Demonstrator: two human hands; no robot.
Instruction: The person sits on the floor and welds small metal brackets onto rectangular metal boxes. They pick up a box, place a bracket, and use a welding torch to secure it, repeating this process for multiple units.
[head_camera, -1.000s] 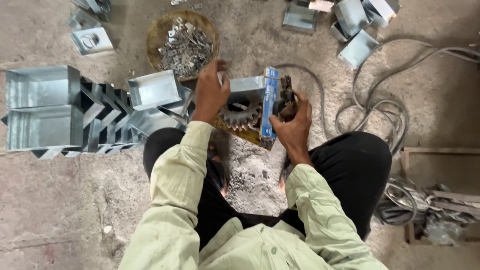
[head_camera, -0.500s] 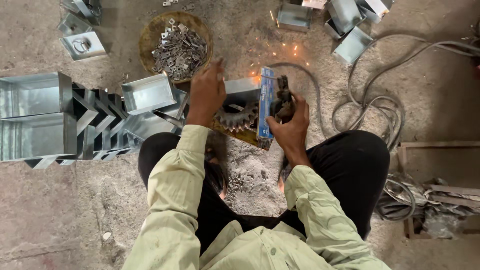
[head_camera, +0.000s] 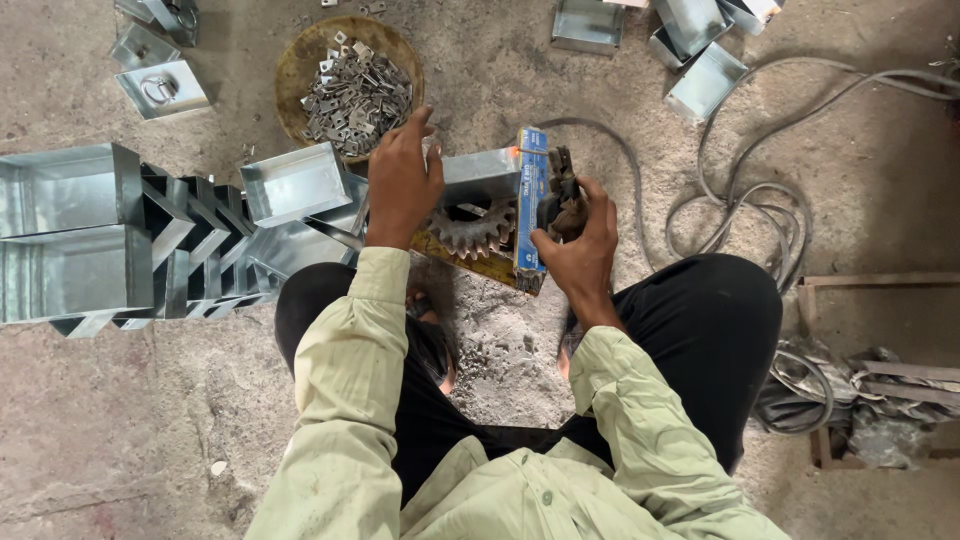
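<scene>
1. Centre frame: the left hand (head_camera: 402, 185) presses flat, fingers extended, on a folded grey sheet-metal box (head_camera: 480, 175) above a rusty toothed gear (head_camera: 470, 230).
2. The right hand (head_camera: 578, 245) is curled around a dark rusty tool (head_camera: 563, 200) beside a blue cardboard packet (head_camera: 530, 205); its tip is hidden.
3. Stacked metal boxes (head_camera: 70, 240) crowd the left; a round tray of metal clips (head_camera: 352, 85) sits upper centre; grey cables (head_camera: 740, 210) loop right.

A round tray (head_camera: 300, 60) of metal clips, cables (head_camera: 740, 200), stacked steel boxes (head_camera: 70, 240).

left hand (head_camera: 402, 180) on metal box (head_camera: 480, 176), right hand (head_camera: 578, 240) gripping tool (head_camera: 562, 195)
</scene>
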